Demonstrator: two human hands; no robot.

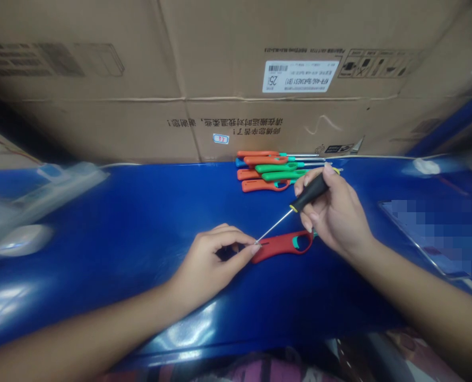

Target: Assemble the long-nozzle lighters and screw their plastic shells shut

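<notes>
My right hand is wrapped round the black and yellow handle of a screwdriver. Its thin metal shaft slants down to the left, and the tip meets the fingertips of my left hand. Thumb and forefinger of that hand are pinched together at the tip; whatever is between them is too small to make out. Just beneath lies a red long-necked lighter on the blue table, its handle end by my left fingertips. The nozzle end of this lighter is partly hidden behind my right hand.
Several orange, green and blue lighters lie in a pile beyond my hands, against a large cardboard box. The blue table spreads around them. At left are a white rounded object and a blurred clear plastic item.
</notes>
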